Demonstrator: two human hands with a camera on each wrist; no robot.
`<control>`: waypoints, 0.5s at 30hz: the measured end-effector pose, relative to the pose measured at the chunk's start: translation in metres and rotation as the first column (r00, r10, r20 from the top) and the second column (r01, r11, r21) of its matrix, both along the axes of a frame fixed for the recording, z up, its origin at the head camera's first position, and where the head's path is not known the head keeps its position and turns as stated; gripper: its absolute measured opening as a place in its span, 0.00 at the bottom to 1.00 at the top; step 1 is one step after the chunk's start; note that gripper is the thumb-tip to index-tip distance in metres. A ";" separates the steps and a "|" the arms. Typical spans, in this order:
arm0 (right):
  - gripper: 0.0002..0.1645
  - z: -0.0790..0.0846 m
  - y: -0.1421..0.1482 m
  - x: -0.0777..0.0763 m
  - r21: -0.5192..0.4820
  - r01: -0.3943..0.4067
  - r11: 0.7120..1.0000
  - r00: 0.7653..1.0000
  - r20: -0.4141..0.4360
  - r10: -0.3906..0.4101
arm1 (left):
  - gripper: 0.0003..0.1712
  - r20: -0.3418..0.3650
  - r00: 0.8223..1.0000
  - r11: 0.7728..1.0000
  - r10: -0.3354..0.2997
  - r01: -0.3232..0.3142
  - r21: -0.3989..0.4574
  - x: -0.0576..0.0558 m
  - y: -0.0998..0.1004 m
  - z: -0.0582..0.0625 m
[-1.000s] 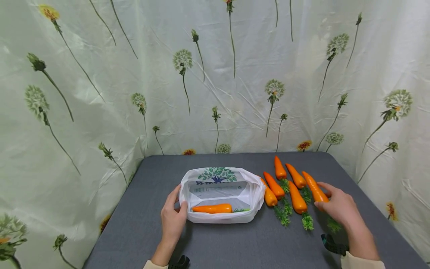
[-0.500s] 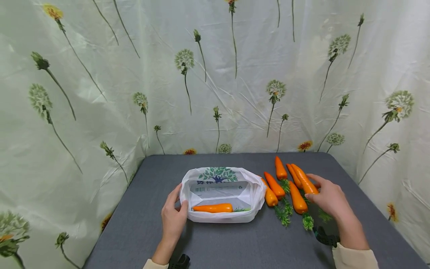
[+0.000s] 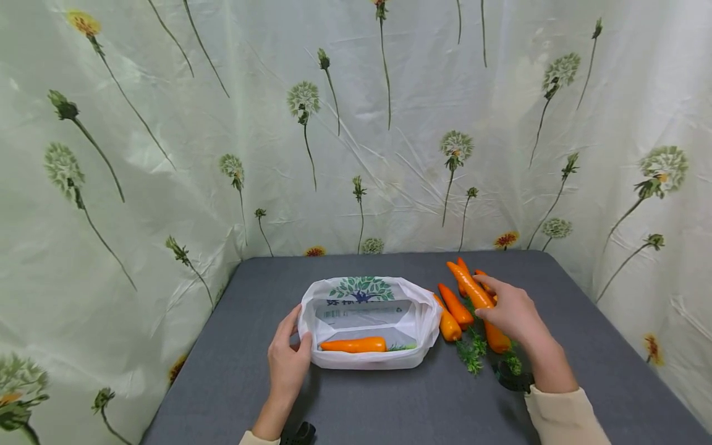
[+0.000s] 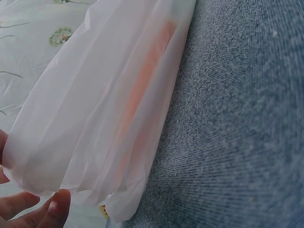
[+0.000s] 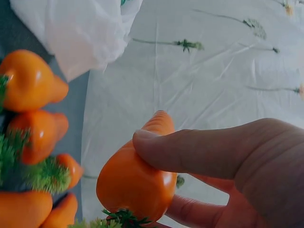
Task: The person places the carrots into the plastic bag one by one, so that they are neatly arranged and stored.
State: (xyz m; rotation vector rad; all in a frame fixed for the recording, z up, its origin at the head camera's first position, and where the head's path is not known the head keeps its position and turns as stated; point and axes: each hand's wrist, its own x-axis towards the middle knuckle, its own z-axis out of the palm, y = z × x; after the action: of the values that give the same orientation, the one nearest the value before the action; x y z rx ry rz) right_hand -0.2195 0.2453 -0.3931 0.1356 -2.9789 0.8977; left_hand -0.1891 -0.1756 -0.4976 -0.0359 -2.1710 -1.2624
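A white plastic bag (image 3: pixel 367 360) with a green tree print lies with its mouth spread wide. My left hand (image 3: pixel 289 358) holds the bag by its left end. Inside it rests an orange toy carrot (image 3: pixel 353 345), which shows faintly through the plastic in the left wrist view. My right hand (image 3: pixel 520 315) grips another carrot (image 3: pixel 469 284) above the pile, its tip pointing up and left. In the right wrist view the thumb (image 5: pixel 190 147) presses on top of this carrot (image 5: pixel 135 183), with fingers underneath.
Several more carrots (image 3: pixel 455 308) with green leafy tops lie right of the bag, one touching its right side. The dark grey table (image 3: pixel 389 408) runs back to a white curtain (image 3: pixel 400 154) printed with dandelions.
My right hand has lifted a carrot off the right side of the pile and carried it left over the others. The left hand and the bag stay where they were.
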 end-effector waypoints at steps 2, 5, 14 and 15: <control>0.45 0.001 -0.006 -0.003 -0.004 -0.010 1.000 1.000 -0.004 0.010 | 0.33 0.000 1.000 1.000 0.002 -0.002 -0.001 0.000 0.000 -0.001; 0.44 0.002 -0.014 -0.007 -0.003 -0.023 1.000 0.999 -0.028 0.023 | 0.34 -0.011 1.000 1.000 0.001 -0.001 -0.003 0.000 0.000 -0.002; 0.41 0.008 -0.036 -0.014 -0.015 -0.071 0.997 0.996 -0.063 0.070 | 0.34 -0.031 1.000 1.000 -0.003 0.003 -0.009 -0.001 -0.002 -0.004; 0.40 0.008 -0.039 -0.016 -0.014 -0.083 0.996 0.994 -0.076 0.081 | 0.34 -0.032 0.999 1.000 -0.003 0.003 -0.009 -0.001 -0.002 -0.004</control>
State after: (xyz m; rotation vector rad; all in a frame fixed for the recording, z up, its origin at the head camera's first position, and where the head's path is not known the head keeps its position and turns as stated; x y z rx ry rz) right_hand -0.2351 0.2068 -0.3855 0.2870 -2.9142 0.9041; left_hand -0.1900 -0.1772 -0.5013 -0.0630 -2.1506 -1.2453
